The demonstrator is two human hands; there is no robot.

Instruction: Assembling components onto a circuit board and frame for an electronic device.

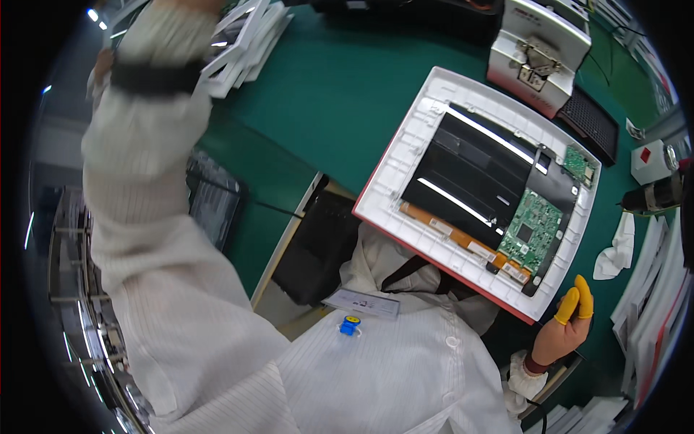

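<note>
Right grip (558,335): nothing seen in it, fingers extended upward, just beside the panel's lower-right corner; can't tell if touching. Left grip (191,4) is cut off at the top edge, upper left; we can't tell its state. That arm reaches long up the left side; right wrist sits low, lower right. Panel (470,173) lies right of centre, partly over the counter (318,94). We see main board (531,231) and orange strip (460,238) in place, back uncovered: we'd call it part-done, fastening unconfirmed.

Silver machine (535,54) beside a black gridded panel (591,124), crumpled white cloth (614,254), green tabletop (325,94).
</note>
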